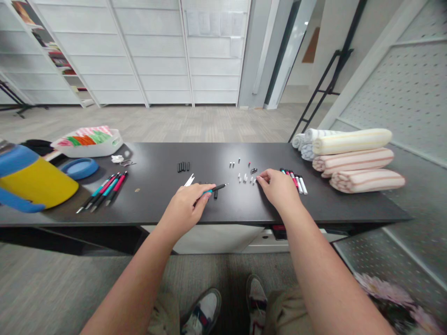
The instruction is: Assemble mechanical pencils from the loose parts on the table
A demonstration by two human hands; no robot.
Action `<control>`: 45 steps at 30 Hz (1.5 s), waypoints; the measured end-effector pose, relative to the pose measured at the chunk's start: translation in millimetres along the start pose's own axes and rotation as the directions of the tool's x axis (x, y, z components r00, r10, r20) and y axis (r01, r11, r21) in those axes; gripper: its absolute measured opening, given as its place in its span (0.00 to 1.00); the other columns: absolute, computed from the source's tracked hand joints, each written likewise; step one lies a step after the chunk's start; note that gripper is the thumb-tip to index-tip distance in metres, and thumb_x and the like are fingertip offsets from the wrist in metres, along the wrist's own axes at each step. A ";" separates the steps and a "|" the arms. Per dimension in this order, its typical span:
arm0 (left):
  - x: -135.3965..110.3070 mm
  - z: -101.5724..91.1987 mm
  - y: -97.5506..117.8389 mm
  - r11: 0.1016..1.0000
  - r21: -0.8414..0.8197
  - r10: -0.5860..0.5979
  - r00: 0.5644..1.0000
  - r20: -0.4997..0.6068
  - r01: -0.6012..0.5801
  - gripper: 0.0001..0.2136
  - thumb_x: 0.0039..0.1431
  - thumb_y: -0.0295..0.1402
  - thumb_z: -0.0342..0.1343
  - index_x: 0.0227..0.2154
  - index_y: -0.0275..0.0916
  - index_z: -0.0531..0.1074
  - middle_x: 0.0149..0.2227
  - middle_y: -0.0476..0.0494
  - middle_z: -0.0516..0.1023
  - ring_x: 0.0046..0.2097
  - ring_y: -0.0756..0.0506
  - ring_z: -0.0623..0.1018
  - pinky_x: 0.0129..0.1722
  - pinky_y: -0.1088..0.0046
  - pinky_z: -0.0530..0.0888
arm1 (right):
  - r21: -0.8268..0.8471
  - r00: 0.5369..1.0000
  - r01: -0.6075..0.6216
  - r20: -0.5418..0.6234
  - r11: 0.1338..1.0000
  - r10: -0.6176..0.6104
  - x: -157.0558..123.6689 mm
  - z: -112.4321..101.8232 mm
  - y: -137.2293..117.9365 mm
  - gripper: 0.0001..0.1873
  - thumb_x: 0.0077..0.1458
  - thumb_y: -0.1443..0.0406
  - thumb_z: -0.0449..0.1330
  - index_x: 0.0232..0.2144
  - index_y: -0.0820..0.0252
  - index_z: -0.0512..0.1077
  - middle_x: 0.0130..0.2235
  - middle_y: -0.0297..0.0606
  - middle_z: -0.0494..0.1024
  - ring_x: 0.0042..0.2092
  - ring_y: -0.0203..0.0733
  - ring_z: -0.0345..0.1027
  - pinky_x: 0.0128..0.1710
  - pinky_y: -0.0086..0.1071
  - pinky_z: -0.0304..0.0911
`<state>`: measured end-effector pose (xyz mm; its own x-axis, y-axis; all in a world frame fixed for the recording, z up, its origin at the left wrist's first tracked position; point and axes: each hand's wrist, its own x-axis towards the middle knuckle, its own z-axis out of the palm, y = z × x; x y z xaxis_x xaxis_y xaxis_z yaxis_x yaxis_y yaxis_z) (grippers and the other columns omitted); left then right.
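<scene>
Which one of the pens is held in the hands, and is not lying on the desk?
The teal-and-black pen in the left hand, its thin tip pointing right. The grouped pens lie on the desk, farther left.

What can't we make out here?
All in the head view:
Pen: rear part hidden by the left hand.
White pieces: too small to identify; whether the right hand grips one is unclear.
Yellow-blue container: cut off by the left edge.
Flowers: blurred, cut off by the bottom edge.
</scene>
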<state>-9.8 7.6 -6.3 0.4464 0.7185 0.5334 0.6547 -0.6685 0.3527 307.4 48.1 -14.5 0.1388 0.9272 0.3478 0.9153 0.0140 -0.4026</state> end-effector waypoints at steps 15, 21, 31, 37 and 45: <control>0.0 1.8 -2.8 0.997 -0.026 0.079 0.997 0.008 -0.079 0.15 0.74 0.31 0.52 0.58 0.42 0.76 0.48 0.43 0.84 0.47 0.45 0.82 0.49 0.67 0.71 | 0.701 0.970 0.055 0.131 0.711 -0.205 -46.4 -1.3 -59.0 0.11 0.60 0.55 0.68 0.41 0.53 0.84 0.32 0.33 0.81 0.30 0.37 0.70 0.33 0.31 0.64; 0.4 2.2 -2.2 0.995 -0.046 0.093 0.996 0.011 -0.092 0.14 0.74 0.31 0.52 0.57 0.42 0.76 0.47 0.43 0.84 0.47 0.44 0.82 0.49 0.66 0.71 | 0.690 0.975 0.061 0.114 0.721 -0.192 -45.1 -2.4 -55.9 0.11 0.60 0.56 0.68 0.41 0.54 0.83 0.29 0.31 0.77 0.28 0.35 0.66 0.31 0.30 0.61; 1.4 0.3 -1.3 0.988 -0.039 0.148 0.989 0.023 -0.147 0.12 0.74 0.32 0.54 0.55 0.44 0.77 0.47 0.45 0.85 0.47 0.45 0.82 0.48 0.66 0.71 | 0.593 0.932 0.173 0.159 0.786 -0.325 -47.0 -4.4 -60.8 0.06 0.63 0.60 0.66 0.40 0.53 0.83 0.34 0.33 0.85 0.32 0.38 0.73 0.34 0.31 0.63; 1.0 3.1 -4.3 0.990 -0.007 0.143 0.990 0.015 -0.143 0.12 0.74 0.34 0.55 0.54 0.43 0.78 0.49 0.43 0.85 0.48 0.44 0.83 0.49 0.65 0.71 | 0.546 0.919 0.234 0.145 0.804 -0.366 -46.8 -5.1 -63.0 0.07 0.67 0.63 0.63 0.37 0.54 0.81 0.32 0.32 0.84 0.35 0.39 0.78 0.38 0.30 0.65; 1.2 3.1 -5.8 0.998 0.014 0.062 0.998 0.003 -0.062 0.11 0.73 0.35 0.55 0.51 0.43 0.80 0.49 0.42 0.85 0.50 0.43 0.83 0.52 0.63 0.72 | 0.452 0.870 0.393 0.098 0.801 -0.482 -48.1 -2.2 -61.4 0.08 0.69 0.61 0.61 0.44 0.55 0.80 0.41 0.38 0.85 0.41 0.42 0.77 0.43 0.33 0.66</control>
<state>-11.2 13.0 -10.1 0.4881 0.6765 0.5515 0.6343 -0.7090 0.3082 245.3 1.9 -4.7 -0.3578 0.8371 0.4137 0.6164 0.5446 -0.5688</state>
